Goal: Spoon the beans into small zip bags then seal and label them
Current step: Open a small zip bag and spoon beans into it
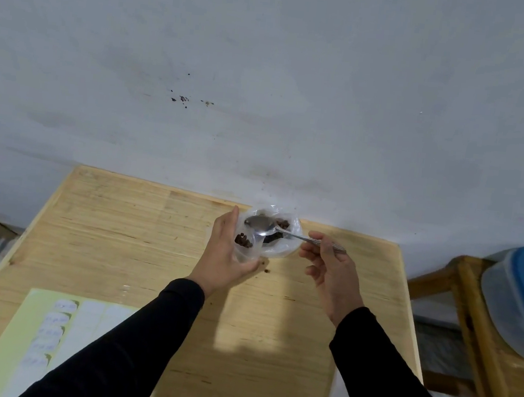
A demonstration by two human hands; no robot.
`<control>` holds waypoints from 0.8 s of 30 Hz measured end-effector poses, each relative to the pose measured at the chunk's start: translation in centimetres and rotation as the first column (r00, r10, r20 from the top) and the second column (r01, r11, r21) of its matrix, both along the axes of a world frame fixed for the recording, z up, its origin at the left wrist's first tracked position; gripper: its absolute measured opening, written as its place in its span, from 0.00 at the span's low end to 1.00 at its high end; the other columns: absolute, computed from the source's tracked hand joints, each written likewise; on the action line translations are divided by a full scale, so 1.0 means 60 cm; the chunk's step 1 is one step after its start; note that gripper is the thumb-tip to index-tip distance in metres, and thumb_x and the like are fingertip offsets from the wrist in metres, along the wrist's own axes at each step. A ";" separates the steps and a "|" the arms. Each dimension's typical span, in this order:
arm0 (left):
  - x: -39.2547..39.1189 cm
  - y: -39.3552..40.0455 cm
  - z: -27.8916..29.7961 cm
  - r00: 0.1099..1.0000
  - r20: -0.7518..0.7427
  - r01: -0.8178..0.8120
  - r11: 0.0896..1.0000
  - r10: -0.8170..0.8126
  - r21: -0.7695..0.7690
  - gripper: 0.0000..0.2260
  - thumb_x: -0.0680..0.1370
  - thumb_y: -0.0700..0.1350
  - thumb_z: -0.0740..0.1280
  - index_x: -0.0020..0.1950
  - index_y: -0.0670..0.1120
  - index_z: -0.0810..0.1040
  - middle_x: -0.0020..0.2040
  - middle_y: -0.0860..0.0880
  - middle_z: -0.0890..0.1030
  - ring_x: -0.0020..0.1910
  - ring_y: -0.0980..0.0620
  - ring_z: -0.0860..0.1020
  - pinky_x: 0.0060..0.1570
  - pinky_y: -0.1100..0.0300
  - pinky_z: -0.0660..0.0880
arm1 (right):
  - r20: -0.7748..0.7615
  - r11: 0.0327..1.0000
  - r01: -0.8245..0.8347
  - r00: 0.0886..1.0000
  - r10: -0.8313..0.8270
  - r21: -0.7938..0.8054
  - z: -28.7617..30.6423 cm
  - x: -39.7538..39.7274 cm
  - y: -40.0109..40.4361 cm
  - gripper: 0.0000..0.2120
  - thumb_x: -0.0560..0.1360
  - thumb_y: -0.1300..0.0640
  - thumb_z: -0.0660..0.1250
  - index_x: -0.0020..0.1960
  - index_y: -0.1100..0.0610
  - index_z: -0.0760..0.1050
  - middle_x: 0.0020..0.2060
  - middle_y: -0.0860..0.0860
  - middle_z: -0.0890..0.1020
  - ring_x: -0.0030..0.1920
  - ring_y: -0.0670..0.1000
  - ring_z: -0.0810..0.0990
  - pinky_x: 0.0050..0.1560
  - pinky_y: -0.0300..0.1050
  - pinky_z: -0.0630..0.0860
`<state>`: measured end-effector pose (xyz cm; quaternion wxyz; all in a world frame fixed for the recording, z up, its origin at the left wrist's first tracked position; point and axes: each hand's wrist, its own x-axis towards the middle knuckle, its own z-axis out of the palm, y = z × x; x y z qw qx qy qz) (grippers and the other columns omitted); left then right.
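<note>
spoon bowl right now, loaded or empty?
Empty. The spoon bowl shows bare shiny metal over the small zip bag in the left hand; beans already lie inside the bag.

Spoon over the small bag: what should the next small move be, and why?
Probably dip the spoon back into the larger bag of beans behind. Its bowl looks empty, and the small zip bag, held by the left hand, holds only a few beans.

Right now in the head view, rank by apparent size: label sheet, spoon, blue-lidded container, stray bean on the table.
1. Label sheet
2. Blue-lidded container, cut off at the frame edge
3. Spoon
4. Stray bean
</note>
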<state>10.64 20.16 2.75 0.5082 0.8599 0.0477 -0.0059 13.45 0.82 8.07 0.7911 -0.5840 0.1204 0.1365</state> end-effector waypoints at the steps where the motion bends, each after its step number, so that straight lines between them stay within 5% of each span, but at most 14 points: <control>1: 0.000 0.001 -0.001 1.000 -0.002 -0.005 1.000 0.005 -0.005 0.50 0.68 0.50 0.76 0.78 0.44 0.44 0.70 0.48 0.57 0.65 0.62 0.56 0.59 0.84 0.47 | -0.005 0.999 0.030 1.000 -0.030 0.016 -0.002 0.005 -0.002 0.12 0.81 0.58 0.55 0.49 0.58 0.77 0.34 0.51 0.83 0.34 0.45 0.81 0.25 0.34 0.72; 4: 0.000 0.003 -0.002 1.000 -0.013 -0.014 1.000 0.013 -0.019 0.50 0.69 0.50 0.75 0.78 0.45 0.44 0.69 0.50 0.57 0.65 0.63 0.57 0.60 0.84 0.49 | -0.025 0.991 0.132 0.991 -0.132 0.010 -0.016 0.020 -0.010 0.12 0.81 0.58 0.55 0.48 0.58 0.77 0.33 0.50 0.83 0.33 0.45 0.81 0.25 0.33 0.72; 7: -0.002 0.005 -0.001 1.000 -0.020 -0.014 1.000 0.013 -0.021 0.50 0.69 0.53 0.75 0.78 0.46 0.44 0.68 0.54 0.56 0.66 0.62 0.57 0.60 0.83 0.49 | 0.038 0.958 0.161 0.987 -0.156 -0.238 -0.040 0.030 -0.012 0.12 0.81 0.58 0.56 0.49 0.56 0.78 0.37 0.53 0.81 0.35 0.44 0.80 0.27 0.35 0.75; 11: -0.003 0.006 0.003 1.000 -0.017 0.010 1.000 -0.010 -0.014 0.50 0.69 0.55 0.74 0.78 0.48 0.43 0.68 0.54 0.56 0.67 0.62 0.56 0.68 0.69 0.53 | 0.107 0.890 0.108 0.992 -0.067 -0.444 -0.072 0.033 0.006 0.11 0.81 0.60 0.57 0.50 0.54 0.78 0.40 0.54 0.81 0.38 0.46 0.80 0.30 0.36 0.77; 20: 0.002 0.002 0.005 0.999 -0.044 0.014 1.000 -0.014 -0.001 0.51 0.68 0.56 0.75 0.77 0.50 0.42 0.70 0.54 0.56 0.69 0.60 0.57 0.66 0.71 0.52 | -0.226 0.981 0.111 0.963 -0.146 -0.160 -0.097 0.038 0.037 0.08 0.79 0.60 0.60 0.48 0.62 0.77 0.36 0.57 0.81 0.32 0.47 0.79 0.25 0.35 0.74; 24: 0.002 0.001 0.005 0.999 -0.045 0.007 1.000 -0.007 0.004 0.50 0.68 0.57 0.73 0.78 0.49 0.43 0.69 0.54 0.57 0.68 0.60 0.57 0.67 0.69 0.53 | -0.247 0.980 0.181 0.949 -0.196 -0.083 -0.086 0.043 0.025 0.09 0.80 0.60 0.59 0.48 0.62 0.77 0.32 0.55 0.82 0.28 0.46 0.80 0.24 0.35 0.74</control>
